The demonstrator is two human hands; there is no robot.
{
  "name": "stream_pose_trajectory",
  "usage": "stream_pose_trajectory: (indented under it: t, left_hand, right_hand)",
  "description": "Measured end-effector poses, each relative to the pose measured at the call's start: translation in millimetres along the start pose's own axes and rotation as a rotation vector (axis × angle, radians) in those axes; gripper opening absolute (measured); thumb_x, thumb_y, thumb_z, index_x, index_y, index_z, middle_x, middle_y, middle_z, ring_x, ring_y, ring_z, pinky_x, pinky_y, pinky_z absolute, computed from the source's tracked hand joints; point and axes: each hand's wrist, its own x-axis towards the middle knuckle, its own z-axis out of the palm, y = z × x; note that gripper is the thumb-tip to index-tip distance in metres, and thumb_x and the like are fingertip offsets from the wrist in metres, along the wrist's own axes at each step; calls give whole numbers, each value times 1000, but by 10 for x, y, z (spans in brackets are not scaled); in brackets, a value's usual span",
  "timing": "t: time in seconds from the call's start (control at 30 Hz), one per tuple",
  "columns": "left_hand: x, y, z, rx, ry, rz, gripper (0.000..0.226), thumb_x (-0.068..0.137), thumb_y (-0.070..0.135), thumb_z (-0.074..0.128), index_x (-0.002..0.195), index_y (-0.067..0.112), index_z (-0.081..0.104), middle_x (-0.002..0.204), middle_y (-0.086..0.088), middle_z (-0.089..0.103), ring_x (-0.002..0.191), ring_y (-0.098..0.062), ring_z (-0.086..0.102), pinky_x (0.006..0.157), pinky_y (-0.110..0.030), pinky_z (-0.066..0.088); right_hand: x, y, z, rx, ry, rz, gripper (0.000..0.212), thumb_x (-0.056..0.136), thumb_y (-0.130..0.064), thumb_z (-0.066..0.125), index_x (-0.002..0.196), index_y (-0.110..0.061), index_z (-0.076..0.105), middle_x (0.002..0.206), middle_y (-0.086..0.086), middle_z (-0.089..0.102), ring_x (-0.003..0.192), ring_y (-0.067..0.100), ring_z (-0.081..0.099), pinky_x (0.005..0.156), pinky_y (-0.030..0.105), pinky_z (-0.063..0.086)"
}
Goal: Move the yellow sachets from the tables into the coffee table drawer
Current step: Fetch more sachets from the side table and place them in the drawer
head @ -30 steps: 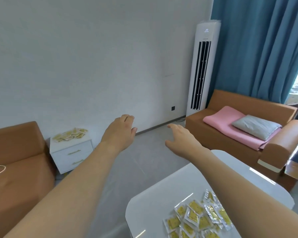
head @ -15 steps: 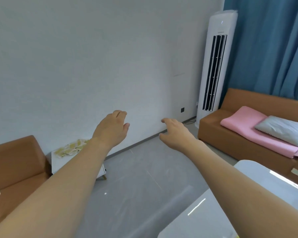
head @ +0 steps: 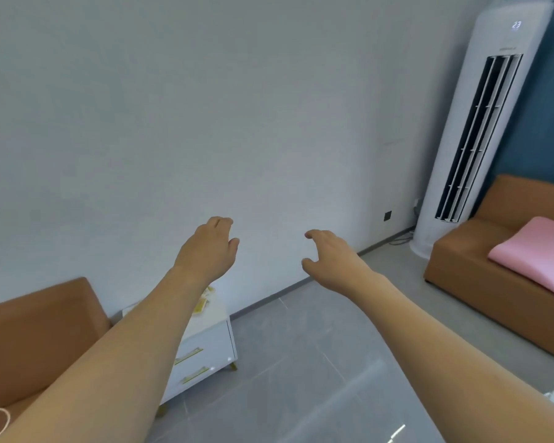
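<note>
Sachets [head: 202, 304] lie on the small white table [head: 209, 327] by the wall, mostly hidden under the left forearm. Both hands reach forward holding nothing: left hand [head: 209, 251] loosely curled, right hand [head: 330, 255] spread. Since a second ago the view has swung left, dropping the coffee table's sachets out of sight, so this pile looks next. A brown sofa [head: 36, 327] flanks the table; grey floor [head: 301, 362] lies between.

Yellow sachets [head: 203, 302]: few visible, lying flat on white side table [head: 216, 318] top, mostly hidden behind left forearm.
</note>
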Motion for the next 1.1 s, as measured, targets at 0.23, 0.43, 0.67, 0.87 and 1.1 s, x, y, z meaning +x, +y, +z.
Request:
stream_pose_trajectory:
  t: [0.23, 0.43, 0.67, 0.87, 1.1]
  left_hand:
    - [1334, -1024, 463, 58, -58, 96, 47, 102, 30, 41, 146, 12, 36, 149, -4, 38, 127, -27, 46, 97, -40, 46]
    - [2215, -2387, 626, 83, -161, -33, 48, 103, 30, 40, 147, 14, 36, 151, -3, 37, 130, -26, 44, 99, -39, 45]
    - [3121, -4220, 1365, -42, -355, -237, 47, 102, 29, 44, 145, 14, 38, 150, -6, 38, 130, -25, 46, 103, -37, 39]
    - [3522, -5555, 2725, -226, -627, -439, 48, 97, 27, 51, 143, 16, 41, 141, -5, 49, 124, -21, 51, 98, -32, 43]
    - [3186, -6552, 4746, -247, -918, -595, 51, 92, 28, 55, 140, 17, 43, 129, -3, 53, 95, -16, 56, 78, -28, 47]
  right_hand:
    - [1725, -307, 749, 44, -41, 37, 59, 94, -26, 49, 149, -16, 31, 152, 2, 35, 131, 24, 42, 105, 38, 40]
    - [3077, -857, 1534, 132, -154, 38, 59, 94, -27, 49, 149, -19, 31, 152, 1, 34, 134, 23, 39, 107, 39, 38]
    - [4501, -1545, 2792, 190, -266, 135, 59, 93, -26, 51, 148, -17, 32, 151, 3, 37, 133, 22, 41, 105, 36, 39]
    - [5474, -1826, 4292, 288, -385, 312, 57, 93, -22, 53, 146, -16, 36, 146, 2, 42, 107, 15, 53, 85, 26, 42]
    - [6057, -1405, 6387, 304, -506, 513, 54, 91, -20, 52, 143, -15, 40, 115, -5, 54, 72, 6, 54, 63, 24, 49]
